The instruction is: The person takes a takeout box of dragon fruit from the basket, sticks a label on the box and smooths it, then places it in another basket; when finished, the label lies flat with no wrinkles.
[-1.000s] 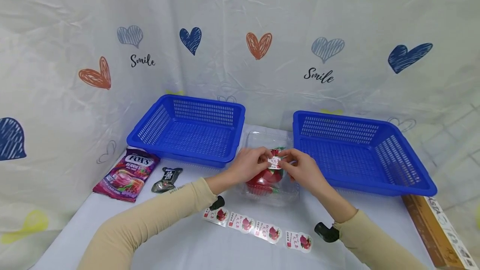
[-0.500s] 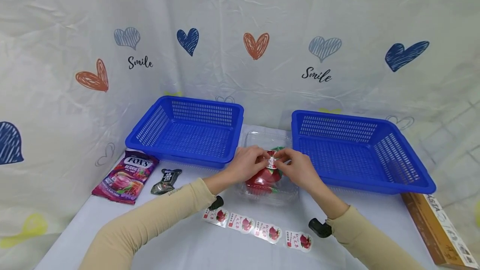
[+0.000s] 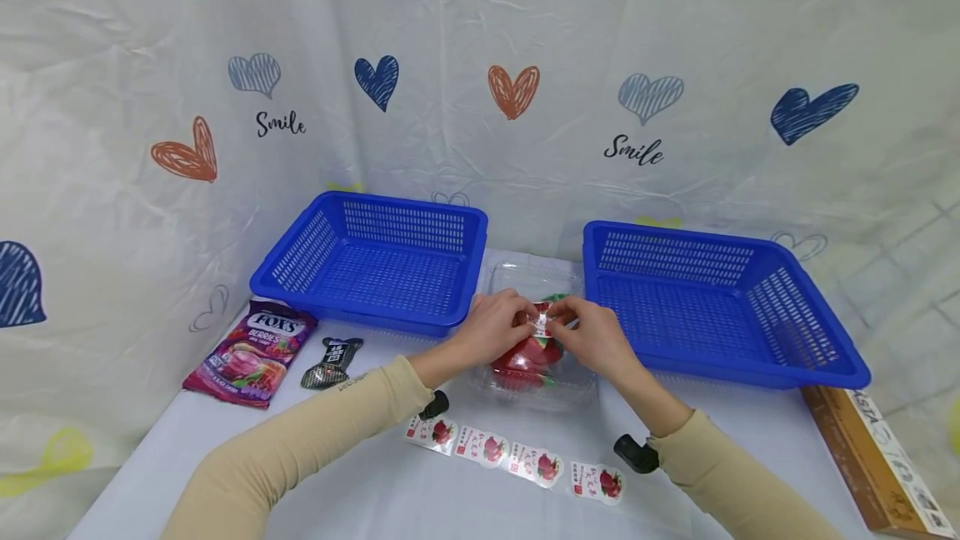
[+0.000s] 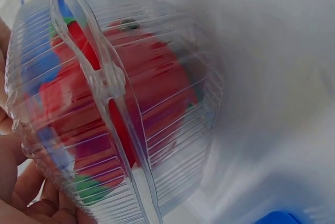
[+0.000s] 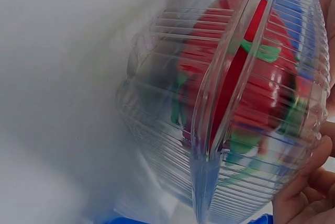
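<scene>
A clear plastic clamshell box (image 3: 517,275) stands mid-table with a red fruit with green tips (image 3: 519,359) inside. Over its lid, a small white and red sticker (image 3: 542,321) lies between the fingertips of both hands. My left hand (image 3: 491,327) pinches the sticker's left edge, and my right hand (image 3: 596,338) pinches the right edge. In the left wrist view the ribbed box wall (image 4: 183,30) shows close up, with curled fingers (image 4: 44,198) beside it. From the right wrist, the box seam (image 5: 209,93) appears, with fingers (image 5: 303,192) close against the lid.
Blue baskets stand behind, one left (image 3: 375,273) and one right (image 3: 697,315). A candy bag (image 3: 251,352) and a small black packet (image 3: 332,362) lie left. Several stickers (image 3: 536,465) lie in front in a row. A long pasta box (image 3: 873,465) lies at right.
Both hands have shifted slightly left with the sticker, and it sits flatter over the lid. Over the last half second almost nothing has moved.
</scene>
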A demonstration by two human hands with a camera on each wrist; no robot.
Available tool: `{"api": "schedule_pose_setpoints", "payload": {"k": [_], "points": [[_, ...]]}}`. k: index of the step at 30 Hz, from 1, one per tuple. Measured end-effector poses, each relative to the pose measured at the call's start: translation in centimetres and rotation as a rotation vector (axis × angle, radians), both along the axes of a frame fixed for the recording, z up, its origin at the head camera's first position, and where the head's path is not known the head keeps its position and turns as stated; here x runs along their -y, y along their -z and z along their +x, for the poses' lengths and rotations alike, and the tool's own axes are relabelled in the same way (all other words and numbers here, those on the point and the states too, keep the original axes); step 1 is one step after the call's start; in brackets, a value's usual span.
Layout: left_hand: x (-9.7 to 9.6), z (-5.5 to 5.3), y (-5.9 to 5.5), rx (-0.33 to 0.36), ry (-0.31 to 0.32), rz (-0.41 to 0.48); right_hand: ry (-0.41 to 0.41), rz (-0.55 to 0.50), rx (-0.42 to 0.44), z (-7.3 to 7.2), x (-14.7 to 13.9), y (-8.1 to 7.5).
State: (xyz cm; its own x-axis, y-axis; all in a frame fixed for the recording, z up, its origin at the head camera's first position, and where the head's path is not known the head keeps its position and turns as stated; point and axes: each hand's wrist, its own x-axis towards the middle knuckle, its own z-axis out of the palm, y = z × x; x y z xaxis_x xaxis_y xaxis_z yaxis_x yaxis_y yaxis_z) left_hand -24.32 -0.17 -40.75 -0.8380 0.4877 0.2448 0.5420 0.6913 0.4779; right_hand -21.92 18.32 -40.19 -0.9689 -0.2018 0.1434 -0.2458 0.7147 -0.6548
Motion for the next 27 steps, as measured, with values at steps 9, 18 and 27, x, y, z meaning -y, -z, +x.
{"api": "schedule_pose_setpoints", "payload": {"k": [9,18,27], "points": [[0.0,-0.2,-0.4,0.037,0.007,-0.022,-0.021,0.032,-0.052,0.0,0.2,0.3],[-0.1,-0.4,-0.5,0.079,0.002,-0.031,-0.018,0.02,0.046,0.0,-0.1,0.0],[0.0,-1.3,-0.7,0.142,0.013,-0.071,-0.023,0.05,0.046,-0.4,0.0,-0.1]]}}
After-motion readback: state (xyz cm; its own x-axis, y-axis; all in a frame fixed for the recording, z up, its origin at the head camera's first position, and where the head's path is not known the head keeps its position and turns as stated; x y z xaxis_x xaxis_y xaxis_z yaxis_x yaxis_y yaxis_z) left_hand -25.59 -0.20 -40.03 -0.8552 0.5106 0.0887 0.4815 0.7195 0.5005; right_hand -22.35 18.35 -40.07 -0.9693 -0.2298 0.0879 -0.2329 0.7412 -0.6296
